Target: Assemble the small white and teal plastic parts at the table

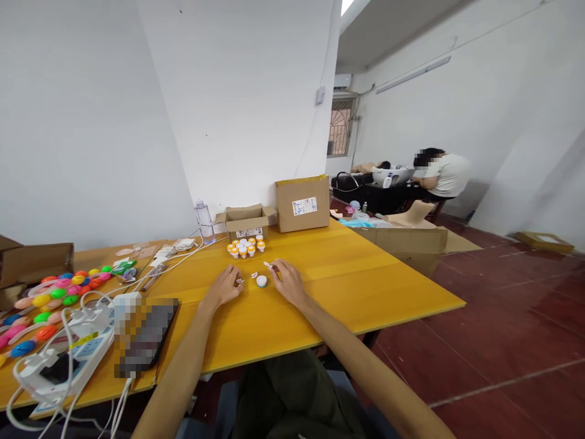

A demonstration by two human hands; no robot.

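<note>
My left hand rests on the yellow table, fingers pinched on a tiny white piece. My right hand lies a little to the right, its fingers closed on a small white stick-like item. Between the hands stands a small round white cup with a blue inside, and a tiny white scrap lies next to it. Beyond the hands sits a cluster of several small white bottles with orange caps.
An open small carton and a taller closed carton stand at the table's far edge, with a clear water bottle. Colourful plastic rings, a power strip with cables and a phone lie left. A person sits far right.
</note>
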